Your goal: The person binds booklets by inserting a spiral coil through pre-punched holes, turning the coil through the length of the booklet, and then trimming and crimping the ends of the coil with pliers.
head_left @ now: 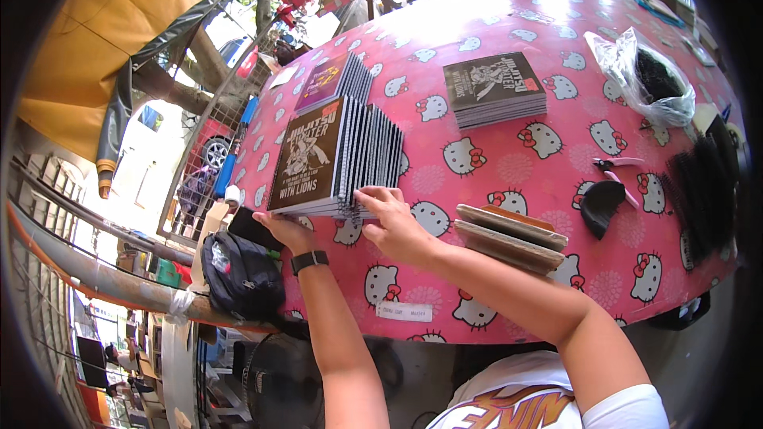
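A tall stack of spiral notebooks (pixel 306 155) with dark brown illustrated covers stands at the left of the table. My left hand (pixel 288 230) is at the stack's near left corner, its fingers stretched along the lower edge and partly hidden by it. On the right side, my right hand (pixel 389 221) touches the spiral bindings at the near corner with its fingertips, fingers apart and thumb spread. Behind this stack lies another stack of notebooks with a purple cover (pixel 326 83). A smaller brown-covered notebook stack (pixel 494 87) sits farther right.
A pink patterned cloth (pixel 445 226) covers the table. Board pieces (pixel 509 240) lie near my right forearm. Pink-handled pliers (pixel 624 171), a black curved piece (pixel 602 208), black spiral coils (pixel 703 199) and a plastic bag (pixel 642 79) are at right. A dark backpack (pixel 242 274) hangs at left.
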A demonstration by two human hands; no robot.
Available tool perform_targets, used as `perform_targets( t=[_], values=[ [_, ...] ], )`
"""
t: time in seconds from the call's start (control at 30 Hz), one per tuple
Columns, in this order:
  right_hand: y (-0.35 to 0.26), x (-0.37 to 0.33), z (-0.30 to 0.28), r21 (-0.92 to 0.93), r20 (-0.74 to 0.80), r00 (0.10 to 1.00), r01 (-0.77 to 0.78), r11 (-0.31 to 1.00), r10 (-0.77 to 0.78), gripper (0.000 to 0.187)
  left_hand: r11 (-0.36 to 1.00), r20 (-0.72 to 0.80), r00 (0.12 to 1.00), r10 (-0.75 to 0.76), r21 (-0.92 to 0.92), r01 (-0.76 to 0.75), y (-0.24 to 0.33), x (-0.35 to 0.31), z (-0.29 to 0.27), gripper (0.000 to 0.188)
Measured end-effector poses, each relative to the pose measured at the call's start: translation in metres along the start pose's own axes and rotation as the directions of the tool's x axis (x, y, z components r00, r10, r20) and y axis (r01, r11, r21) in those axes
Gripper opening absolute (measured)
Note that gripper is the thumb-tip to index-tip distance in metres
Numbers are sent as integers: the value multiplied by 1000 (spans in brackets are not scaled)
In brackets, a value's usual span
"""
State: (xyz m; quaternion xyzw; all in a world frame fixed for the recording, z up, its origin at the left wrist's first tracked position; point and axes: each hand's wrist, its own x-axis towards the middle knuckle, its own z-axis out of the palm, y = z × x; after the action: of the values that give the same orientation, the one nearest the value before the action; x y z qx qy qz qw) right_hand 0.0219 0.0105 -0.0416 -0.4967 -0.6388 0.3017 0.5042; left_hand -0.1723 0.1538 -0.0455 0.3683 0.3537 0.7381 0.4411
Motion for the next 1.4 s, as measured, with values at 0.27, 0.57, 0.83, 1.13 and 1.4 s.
perform_targets(
  t=[0.27,0.57,0.83,1.13,1.4],
  values=[
    [-1,10,-4,179,-171,984,85,980,-54,60,999,-28,1000,-12,-40,11,15,-11,15,74],
    [2,21,31,-76,-11,980,197,977,-199,96,993,-4,1000,-14,121,15,26,-11,30,59],
    [-1,19,29,-120,11,990,141,983,-141,100,995,28,997,-73,-63,74,20,-13,35,52],
    [-10,8,15,-253,8,982,183,950,-187,86,987,70,997,36,152,-46,16,9,8,44],
    [-14,9,7,-318,80,980,199,927,-183,78,987,105,994,5,159,-22,14,12,1,41]
  ],
)
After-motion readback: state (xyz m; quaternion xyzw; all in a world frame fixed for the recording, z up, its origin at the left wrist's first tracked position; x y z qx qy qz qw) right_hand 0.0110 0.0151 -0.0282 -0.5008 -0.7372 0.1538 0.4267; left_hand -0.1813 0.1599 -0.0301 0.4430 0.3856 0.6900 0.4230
